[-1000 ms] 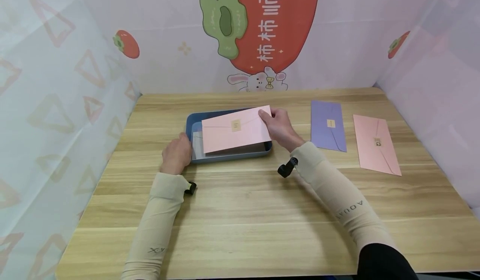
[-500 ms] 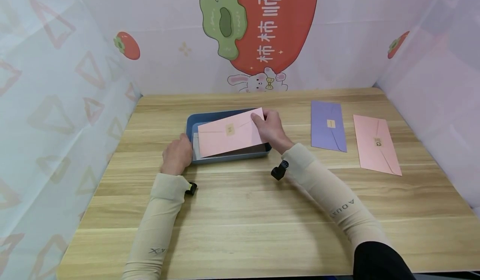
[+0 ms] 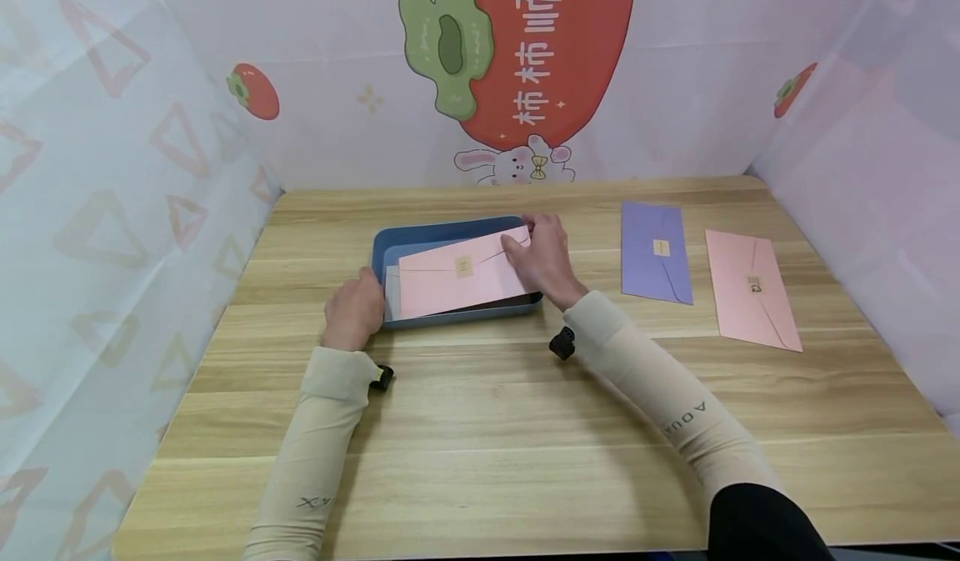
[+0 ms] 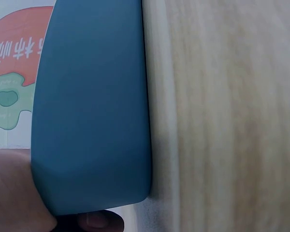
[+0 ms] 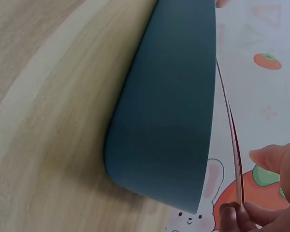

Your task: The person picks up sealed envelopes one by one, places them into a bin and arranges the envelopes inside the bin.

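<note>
The blue tray [image 3: 461,319] stands at the middle left of the table. At its left end my left hand [image 3: 354,309] grips the wall; in the left wrist view the tray's outer side [image 4: 92,106] hides most of the fingers. A pink envelope [image 3: 435,286] with a beige label lies slanted in the tray, its right end raised. That end is held by my right hand [image 3: 546,261], thumb over the top. The right wrist view shows the envelope [image 5: 235,150] edge-on above the tray rim. Under it a whitish envelope [image 3: 392,294] shows at the left.
To the right lie a purple envelope [image 3: 654,236] and another pink envelope [image 3: 738,311], both flat on the wooden table [image 3: 480,453]. Printed cloth walls [image 3: 330,69] stand at the back and both sides.
The pink envelope has moved left and down into the tray with my right hand, its left end lowered. My left hand has stayed on the tray.
</note>
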`<action>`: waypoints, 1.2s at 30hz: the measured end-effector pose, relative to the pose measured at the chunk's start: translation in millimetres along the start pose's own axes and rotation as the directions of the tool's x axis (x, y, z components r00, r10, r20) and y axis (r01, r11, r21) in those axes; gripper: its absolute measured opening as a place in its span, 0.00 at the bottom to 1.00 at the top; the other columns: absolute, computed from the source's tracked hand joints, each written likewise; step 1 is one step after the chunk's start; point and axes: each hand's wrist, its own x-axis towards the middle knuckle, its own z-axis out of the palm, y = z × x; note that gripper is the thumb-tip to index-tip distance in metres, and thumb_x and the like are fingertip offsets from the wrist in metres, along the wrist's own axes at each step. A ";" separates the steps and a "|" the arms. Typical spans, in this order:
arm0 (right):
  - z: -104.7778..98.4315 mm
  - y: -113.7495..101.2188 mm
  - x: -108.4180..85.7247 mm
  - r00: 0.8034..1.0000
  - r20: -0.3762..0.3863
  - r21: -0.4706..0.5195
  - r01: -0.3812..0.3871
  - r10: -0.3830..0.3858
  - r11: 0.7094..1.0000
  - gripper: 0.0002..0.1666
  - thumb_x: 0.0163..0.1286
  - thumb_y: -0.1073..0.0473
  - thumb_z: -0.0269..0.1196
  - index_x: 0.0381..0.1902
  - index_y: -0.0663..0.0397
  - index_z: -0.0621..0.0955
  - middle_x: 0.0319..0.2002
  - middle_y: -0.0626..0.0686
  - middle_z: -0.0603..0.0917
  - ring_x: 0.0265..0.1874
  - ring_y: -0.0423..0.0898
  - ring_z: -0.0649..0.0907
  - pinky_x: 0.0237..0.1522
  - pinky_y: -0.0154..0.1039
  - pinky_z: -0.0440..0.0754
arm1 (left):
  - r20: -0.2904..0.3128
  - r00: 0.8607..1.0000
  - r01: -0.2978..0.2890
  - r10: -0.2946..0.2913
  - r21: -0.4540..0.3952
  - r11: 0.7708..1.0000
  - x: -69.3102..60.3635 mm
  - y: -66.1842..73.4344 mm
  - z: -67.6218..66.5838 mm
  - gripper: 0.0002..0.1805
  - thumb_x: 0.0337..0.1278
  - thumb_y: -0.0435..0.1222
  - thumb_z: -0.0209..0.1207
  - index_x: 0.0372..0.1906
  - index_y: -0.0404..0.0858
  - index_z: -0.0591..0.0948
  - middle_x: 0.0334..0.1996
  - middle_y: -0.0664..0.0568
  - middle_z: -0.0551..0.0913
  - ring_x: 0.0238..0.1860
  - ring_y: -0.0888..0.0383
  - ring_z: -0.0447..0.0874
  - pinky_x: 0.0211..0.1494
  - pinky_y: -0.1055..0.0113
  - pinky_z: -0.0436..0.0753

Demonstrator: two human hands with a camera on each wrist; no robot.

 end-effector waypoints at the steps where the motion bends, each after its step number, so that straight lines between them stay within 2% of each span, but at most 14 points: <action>1: -0.6 0.4 -0.1 1.000 0.003 -0.016 0.001 -0.001 1.000 0.36 0.76 0.50 0.67 0.73 0.63 0.72 0.64 0.60 0.75 0.58 0.54 0.75 0.62 0.49 0.80 | -0.001 1.000 -0.002 0.002 -0.001 1.000 0.1 0.0 0.1 0.19 0.82 0.33 0.36 0.64 0.25 0.67 0.55 0.25 0.80 0.55 0.32 0.83 0.55 0.37 0.82; 5: -2.8 2.2 -0.6 0.999 0.038 -0.076 0.040 -0.038 0.996 0.36 0.77 0.49 0.66 0.73 0.64 0.73 0.64 0.61 0.76 0.57 0.55 0.76 0.61 0.51 0.81 | 0.000 1.000 -0.003 0.003 -0.015 1.000 -0.7 0.5 0.1 0.18 0.82 0.33 0.36 0.63 0.26 0.67 0.54 0.26 0.81 0.54 0.33 0.84 0.55 0.37 0.82; 10: -4.3 2.3 -0.1 0.993 0.041 -0.184 0.118 -0.113 0.976 0.30 0.78 0.49 0.65 0.69 0.63 0.77 0.66 0.62 0.80 0.63 0.57 0.79 0.68 0.53 0.78 | 0.001 1.000 -0.010 0.010 -0.027 1.000 -0.7 -0.3 0.8 0.19 0.82 0.33 0.34 0.63 0.26 0.67 0.57 0.24 0.80 0.57 0.29 0.82 0.57 0.36 0.80; 12: -4.8 2.1 0.4 0.990 0.035 -0.204 0.142 -0.138 0.969 0.29 0.78 0.50 0.65 0.67 0.63 0.79 0.65 0.62 0.81 0.65 0.57 0.80 0.69 0.52 0.78 | 0.000 1.000 -0.013 0.013 -0.029 0.999 -0.9 -0.5 0.7 0.20 0.82 0.33 0.33 0.64 0.26 0.67 0.57 0.24 0.80 0.58 0.28 0.81 0.58 0.35 0.80; 15: -6.3 2.7 0.5 0.987 0.041 -0.196 0.158 -0.153 0.968 0.28 0.77 0.51 0.66 0.65 0.64 0.80 0.63 0.63 0.83 0.61 0.57 0.82 0.67 0.52 0.80 | -0.001 1.000 -0.012 0.012 -0.029 1.000 -1.2 -0.6 0.1 0.21 0.82 0.33 0.31 0.65 0.25 0.66 0.58 0.23 0.79 0.59 0.28 0.81 0.59 0.35 0.80; 22: -13.5 10.6 -0.8 0.990 0.057 -0.167 0.139 -0.131 0.976 0.31 0.77 0.50 0.67 0.66 0.66 0.78 0.63 0.64 0.81 0.57 0.57 0.79 0.64 0.53 0.81 | -0.003 1.000 -0.009 0.009 -0.031 0.999 -1.2 -0.7 -1.5 0.21 0.83 0.34 0.31 0.65 0.26 0.66 0.57 0.23 0.79 0.59 0.28 0.81 0.58 0.35 0.80; 30: -27.2 15.9 -2.8 0.996 0.052 -0.199 0.086 -0.077 0.976 0.36 0.76 0.47 0.67 0.71 0.66 0.75 0.67 0.64 0.78 0.64 0.59 0.78 0.67 0.54 0.80 | 0.008 1.000 -0.002 0.002 -0.024 1.000 -2.4 -0.2 -2.8 0.20 0.83 0.33 0.32 0.64 0.25 0.66 0.56 0.23 0.79 0.57 0.29 0.82 0.56 0.36 0.81; 36: -38.8 20.2 -7.4 0.998 0.049 -0.225 0.057 -0.048 0.973 0.40 0.75 0.46 0.68 0.72 0.67 0.73 0.69 0.65 0.77 0.65 0.61 0.77 0.68 0.56 0.80 | 0.017 1.000 0.000 0.000 -0.028 1.000 -1.9 -0.2 -2.4 0.20 0.83 0.34 0.33 0.64 0.25 0.66 0.57 0.23 0.79 0.58 0.29 0.82 0.58 0.35 0.80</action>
